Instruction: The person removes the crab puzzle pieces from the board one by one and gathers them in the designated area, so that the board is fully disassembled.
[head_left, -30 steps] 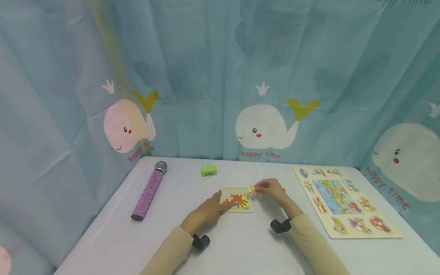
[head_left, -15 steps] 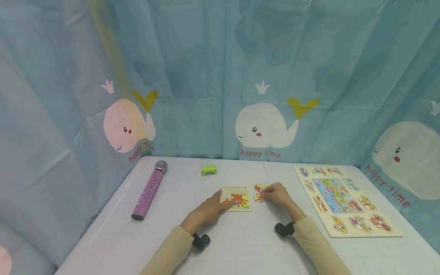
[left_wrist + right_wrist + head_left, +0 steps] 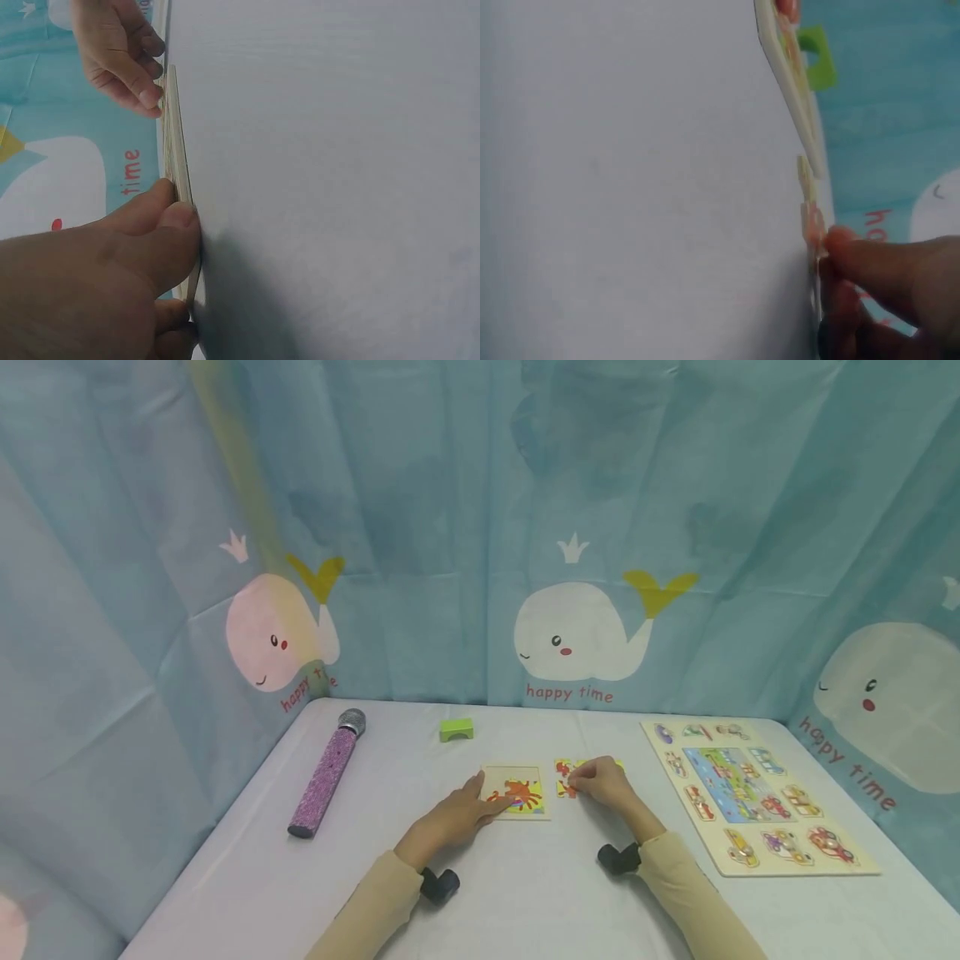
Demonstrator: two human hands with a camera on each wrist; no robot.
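Observation:
My left hand (image 3: 457, 816) grips the left side of a small square wooden puzzle tray (image 3: 512, 768), one digit lying over its picture. Red and yellow puzzle pieces fill the lower right of that tray, and bare wood shows in its upper left. In the left wrist view the tray's edge (image 3: 177, 127) runs past the thumb. My right hand (image 3: 609, 783) pinches a red and yellow puzzle piece (image 3: 564, 790) low at the table, right of the tray. Another loose piece (image 3: 562, 767) lies just behind it. More pieces are partly hidden by the right hand.
A green arch block (image 3: 456, 729) stands behind the tray. On the left lies a glittery purple microphone (image 3: 326, 781). A large wooden knob-puzzle board (image 3: 720, 852) covers the right side of the white table. A whale-print curtain (image 3: 427, 610) hangs behind.
My right hand has moved right and lowered its puzzle piece from beside the tray to the loose pieces; over the last half second it barely moves. My left hand stays on the tray.

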